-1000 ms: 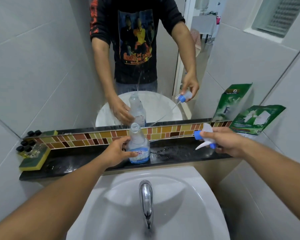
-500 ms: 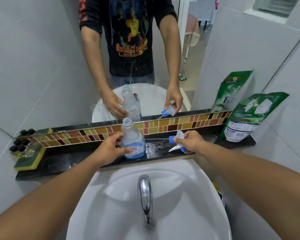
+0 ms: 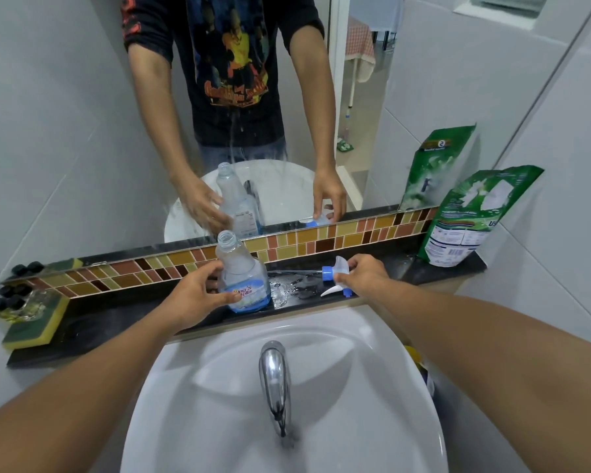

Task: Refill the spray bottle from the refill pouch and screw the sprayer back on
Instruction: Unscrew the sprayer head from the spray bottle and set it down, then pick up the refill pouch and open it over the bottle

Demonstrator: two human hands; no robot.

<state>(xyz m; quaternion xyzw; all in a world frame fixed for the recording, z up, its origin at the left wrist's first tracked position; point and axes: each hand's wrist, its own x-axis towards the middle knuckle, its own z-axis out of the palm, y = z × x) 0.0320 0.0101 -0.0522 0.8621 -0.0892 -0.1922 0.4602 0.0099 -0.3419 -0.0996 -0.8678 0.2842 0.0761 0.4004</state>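
A clear spray bottle (image 3: 241,271) with a blue label stands upright and uncapped on the black ledge (image 3: 123,312) behind the sink. My left hand (image 3: 191,295) grips its lower body from the left. The white sprayer head (image 3: 336,273) with its blue collar lies on the ledge to the bottle's right, its dip tube pointing left toward the bottle. My right hand (image 3: 364,274) is closed on the sprayer from the right. The green refill pouch (image 3: 471,220) stands upright at the ledge's far right end, leaning against the mirror.
A white basin (image 3: 372,387) with a chrome tap (image 3: 275,380) lies below the ledge. A yellow-green sponge (image 3: 36,327) and small dark-capped bottles (image 3: 9,295) sit at the left end. Water is spilled on the ledge between bottle and sprayer. The mirror (image 3: 82,114) rises behind.
My right hand has moved the sprayer leftward and down onto the ledge beside the bottle. My left hand has stayed on the bottle.
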